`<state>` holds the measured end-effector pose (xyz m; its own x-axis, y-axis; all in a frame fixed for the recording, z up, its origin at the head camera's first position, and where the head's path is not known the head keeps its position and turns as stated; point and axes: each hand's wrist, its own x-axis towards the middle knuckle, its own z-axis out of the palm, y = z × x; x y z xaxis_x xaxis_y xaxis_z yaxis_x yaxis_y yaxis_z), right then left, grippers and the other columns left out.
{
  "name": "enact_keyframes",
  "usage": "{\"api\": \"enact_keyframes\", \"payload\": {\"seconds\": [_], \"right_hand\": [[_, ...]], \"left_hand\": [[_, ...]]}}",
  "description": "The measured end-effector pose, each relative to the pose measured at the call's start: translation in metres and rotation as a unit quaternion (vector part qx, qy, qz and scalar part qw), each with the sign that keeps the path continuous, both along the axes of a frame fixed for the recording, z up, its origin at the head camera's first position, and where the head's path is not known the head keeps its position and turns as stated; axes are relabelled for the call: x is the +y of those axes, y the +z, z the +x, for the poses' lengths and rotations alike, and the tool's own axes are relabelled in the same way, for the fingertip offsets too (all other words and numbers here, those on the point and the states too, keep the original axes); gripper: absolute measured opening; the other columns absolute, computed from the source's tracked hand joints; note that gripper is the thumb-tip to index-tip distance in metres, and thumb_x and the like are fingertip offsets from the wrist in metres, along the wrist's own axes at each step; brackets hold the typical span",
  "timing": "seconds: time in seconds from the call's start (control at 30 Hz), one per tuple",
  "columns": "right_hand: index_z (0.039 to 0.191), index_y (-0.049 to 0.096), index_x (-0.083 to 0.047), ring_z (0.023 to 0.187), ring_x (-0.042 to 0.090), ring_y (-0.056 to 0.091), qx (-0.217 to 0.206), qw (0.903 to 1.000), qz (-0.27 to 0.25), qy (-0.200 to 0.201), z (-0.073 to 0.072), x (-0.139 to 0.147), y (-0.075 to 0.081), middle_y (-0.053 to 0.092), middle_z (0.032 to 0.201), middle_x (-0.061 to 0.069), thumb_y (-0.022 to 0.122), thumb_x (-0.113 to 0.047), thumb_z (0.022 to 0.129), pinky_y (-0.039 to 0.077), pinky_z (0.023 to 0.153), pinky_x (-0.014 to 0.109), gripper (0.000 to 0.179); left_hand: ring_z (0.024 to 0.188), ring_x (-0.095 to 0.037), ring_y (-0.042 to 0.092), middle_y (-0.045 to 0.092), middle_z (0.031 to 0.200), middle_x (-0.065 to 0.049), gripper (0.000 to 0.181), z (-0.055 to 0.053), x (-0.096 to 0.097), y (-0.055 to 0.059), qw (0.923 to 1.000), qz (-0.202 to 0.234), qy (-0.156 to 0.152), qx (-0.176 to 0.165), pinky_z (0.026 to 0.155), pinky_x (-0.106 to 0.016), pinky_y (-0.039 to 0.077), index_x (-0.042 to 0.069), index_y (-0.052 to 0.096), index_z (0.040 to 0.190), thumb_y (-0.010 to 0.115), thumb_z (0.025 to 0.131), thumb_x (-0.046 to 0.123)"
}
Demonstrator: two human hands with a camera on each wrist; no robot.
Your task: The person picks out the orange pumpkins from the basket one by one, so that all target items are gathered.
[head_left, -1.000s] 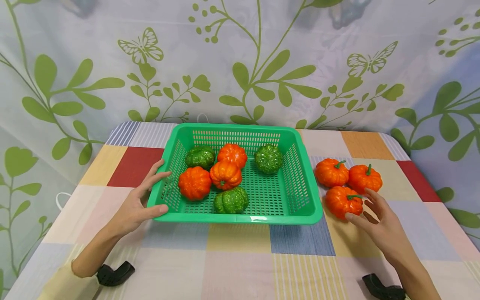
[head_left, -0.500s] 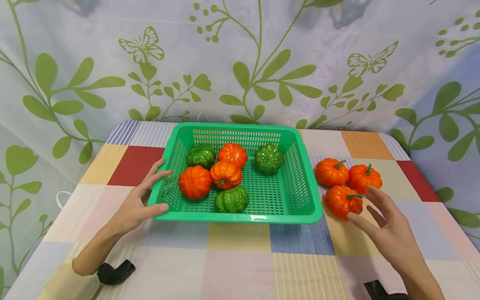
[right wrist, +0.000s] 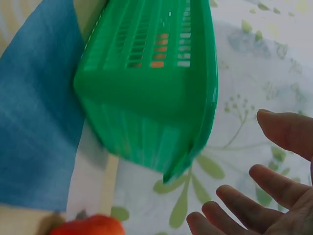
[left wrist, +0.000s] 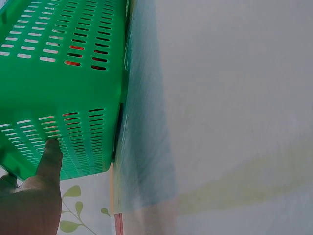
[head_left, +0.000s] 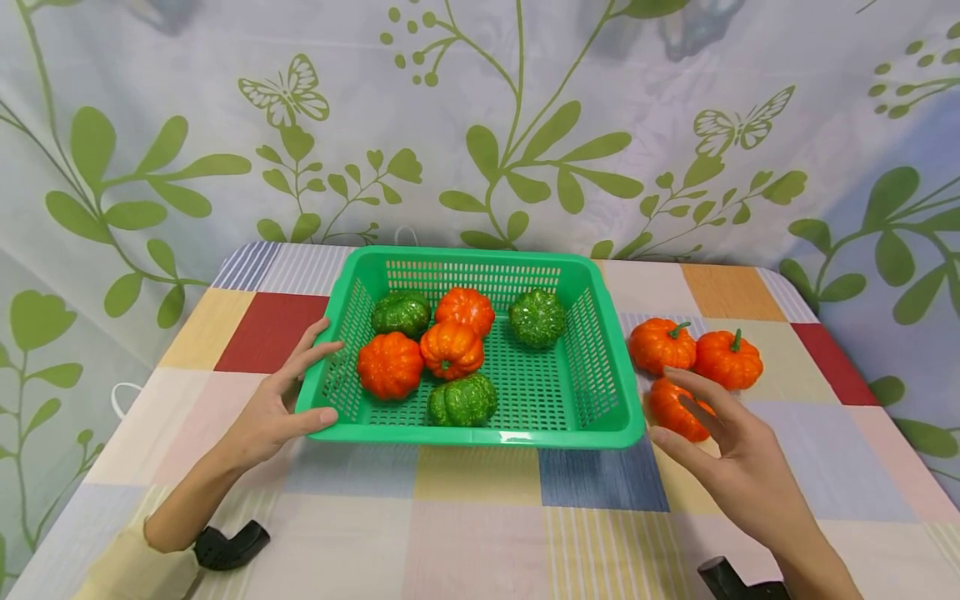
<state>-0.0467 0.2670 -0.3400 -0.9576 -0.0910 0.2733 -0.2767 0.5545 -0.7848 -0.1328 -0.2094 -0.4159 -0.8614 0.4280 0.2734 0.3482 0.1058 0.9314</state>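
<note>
In the head view a green plastic basket [head_left: 487, 437] stands at the table's middle with several orange and green small pumpkins in it. My left hand [head_left: 270, 412] rests on its near left corner, thumb and fingertips at the rim; the left wrist view shows one finger straight against the outer wall [left wrist: 73, 142]. Right of the basket lie three orange pumpkins: one at the back [head_left: 660, 343], one farther right [head_left: 729, 362], and a near one [head_left: 670, 408]. My right hand [head_left: 738, 458] hovers at the near one, partly covering it. Its fingers [right wrist: 281, 183] are spread, nothing between them.
A checked patchwork cloth [head_left: 480, 542] covers the table. Behind it hangs a pale curtain [head_left: 352, 75] with leaves and butterflies. Black curved camera mounts sit by the left wrist [head_left: 232, 546] and the right wrist [head_left: 738, 579].
My right hand has drawn back a little, then moved left, now covering more of the near pumpkin. The left hand, the basket and the pumpkins have stayed put.
</note>
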Motion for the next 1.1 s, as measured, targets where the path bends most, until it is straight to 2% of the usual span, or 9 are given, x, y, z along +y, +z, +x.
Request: {"api": "enact_keyframes", "payload": {"seconds": [0.2,0.43,0.63,0.73,0.9,1.1], "right_hand": [[0.134,0.055,-0.001,0.127,0.013,0.050,0.033,0.9966,-0.020,0.072,-0.007,-0.018,0.002,0.055,0.133,0.016,0.071,0.015,0.081,0.039,0.100,0.017,0.057],[0.135,0.057,-0.009,0.130,0.013,0.047,0.018,0.9943,-0.030,0.101,-0.019,-0.041,0.004,0.055,0.135,0.004,0.072,0.007,0.085,0.035,0.105,0.019,0.054],[0.133,0.059,-0.012,0.127,0.016,0.051,0.017,0.9938,-0.019,0.108,-0.031,-0.061,0.005,0.058,0.133,0.001,0.073,-0.002,0.087,0.036,0.104,0.018,0.049],[0.132,0.059,-0.011,0.128,0.019,0.050,0.004,0.9928,-0.022,0.118,-0.037,-0.071,0.006,0.058,0.134,0.002,0.073,-0.005,0.088,0.038,0.106,0.026,0.047],[0.134,0.058,-0.012,0.128,0.020,0.049,-0.028,0.9906,-0.013,0.133,-0.048,-0.090,0.006,0.057,0.135,0.000,0.074,-0.014,0.090,0.039,0.106,0.045,0.047],[0.135,0.058,-0.012,0.124,0.024,0.052,-0.044,0.9889,0.005,0.142,-0.060,-0.116,0.002,0.058,0.134,0.001,0.071,-0.023,0.092,0.041,0.102,0.049,0.045]], "left_hand": [[0.145,-0.020,0.012,0.006,0.165,-0.004,0.067,0.001,0.002,0.001,0.9999,0.009,-0.003,0.005,0.095,-0.019,0.044,-0.004,0.038,0.146,0.062,0.084,-0.009],[0.145,-0.020,0.012,0.007,0.165,-0.005,0.067,0.000,0.003,0.001,0.9999,0.009,-0.004,0.010,0.097,-0.018,0.043,-0.005,0.039,0.146,0.062,0.083,-0.011],[0.145,-0.020,0.012,0.008,0.164,-0.005,0.066,0.000,0.003,0.001,0.9998,0.008,0.000,0.016,0.098,-0.017,0.041,-0.005,0.039,0.145,0.062,0.083,-0.010],[0.145,-0.020,0.012,0.008,0.164,-0.005,0.066,0.000,0.003,0.001,0.9999,0.008,-0.001,0.015,0.098,-0.017,0.041,-0.005,0.039,0.145,0.062,0.083,-0.010],[0.145,-0.020,0.013,0.006,0.165,-0.004,0.067,0.000,0.002,0.001,0.9999,0.010,-0.004,0.008,0.097,-0.018,0.043,-0.004,0.038,0.146,0.062,0.084,-0.010],[0.144,-0.021,0.013,0.006,0.165,-0.004,0.067,0.001,0.000,0.001,1.0000,0.007,0.000,0.005,0.096,-0.019,0.044,-0.003,0.039,0.147,0.061,0.084,-0.009]]}}
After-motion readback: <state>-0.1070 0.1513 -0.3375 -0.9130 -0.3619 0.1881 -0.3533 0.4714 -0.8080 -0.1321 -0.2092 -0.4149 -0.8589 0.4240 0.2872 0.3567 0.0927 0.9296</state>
